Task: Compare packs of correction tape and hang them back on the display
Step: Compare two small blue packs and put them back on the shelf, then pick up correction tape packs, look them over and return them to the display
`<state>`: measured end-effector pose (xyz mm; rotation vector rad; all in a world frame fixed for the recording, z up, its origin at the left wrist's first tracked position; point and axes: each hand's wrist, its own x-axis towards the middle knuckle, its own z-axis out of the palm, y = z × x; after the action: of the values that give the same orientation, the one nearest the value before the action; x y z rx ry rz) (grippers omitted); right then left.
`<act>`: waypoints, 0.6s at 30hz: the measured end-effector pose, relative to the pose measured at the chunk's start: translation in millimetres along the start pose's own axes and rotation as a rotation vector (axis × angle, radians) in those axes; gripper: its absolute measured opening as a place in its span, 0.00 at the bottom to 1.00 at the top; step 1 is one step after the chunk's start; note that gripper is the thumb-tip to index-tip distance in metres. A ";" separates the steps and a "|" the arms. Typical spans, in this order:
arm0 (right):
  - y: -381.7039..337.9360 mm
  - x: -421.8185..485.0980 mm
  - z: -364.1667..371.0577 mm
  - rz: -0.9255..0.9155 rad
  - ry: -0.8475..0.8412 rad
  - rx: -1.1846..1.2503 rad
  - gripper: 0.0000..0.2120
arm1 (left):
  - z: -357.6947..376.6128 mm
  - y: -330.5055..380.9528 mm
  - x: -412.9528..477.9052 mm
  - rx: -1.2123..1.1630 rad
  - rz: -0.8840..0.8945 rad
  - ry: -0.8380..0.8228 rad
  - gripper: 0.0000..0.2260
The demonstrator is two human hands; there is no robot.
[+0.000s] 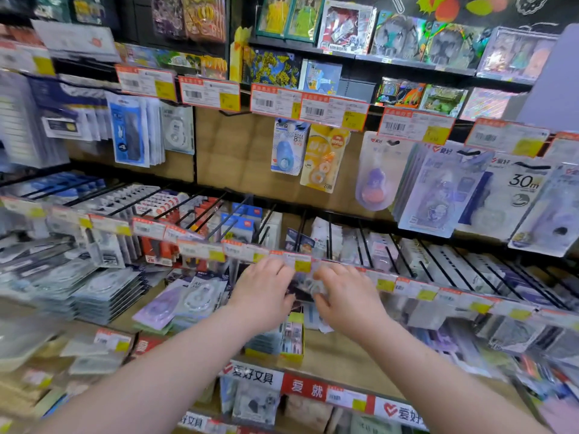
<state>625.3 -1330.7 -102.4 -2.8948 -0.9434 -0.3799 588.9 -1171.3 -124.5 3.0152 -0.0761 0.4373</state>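
Both of my hands reach to the middle row of display hooks. My left hand (263, 292) and my right hand (344, 296) meet on a clear-fronted pack of correction tape (305, 285) that hangs just under a price tag (297, 261). The fingers of both hands curl around the pack's edges; motion blur hides its print. Above hang more tape packs: a blue one (286, 148), a yellow one (322, 158) and a purple one (377, 173).
Black metal hooks (232, 214) jut toward me across the middle row, each with an orange-and-yellow price tag at its tip. Stacked packs (103, 292) lie at the left. A small yellow box (293, 336) stands on the lower wooden shelf (338, 349). Toy boxes (344, 26) fill the top shelves.
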 end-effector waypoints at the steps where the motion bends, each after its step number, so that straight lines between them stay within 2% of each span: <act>1: -7.5 -4.6 6.9 -0.003 -0.022 0.013 0.18 | 5.0 -6.5 -12.0 0.007 -0.013 -0.036 0.18; 10: -57.8 -37.6 67.3 -0.026 -0.253 0.077 0.17 | 47.8 -60.8 -107.5 0.027 -0.188 -0.290 0.20; 18: -58.8 -31.8 108.3 0.014 -0.368 0.080 0.17 | 76.8 -83.1 -133.2 0.038 -0.277 -0.360 0.21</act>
<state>588.7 -1285.5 -215.6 -2.9488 -0.9531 0.1973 488.1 -1091.6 -242.9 3.0368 0.3241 -0.1302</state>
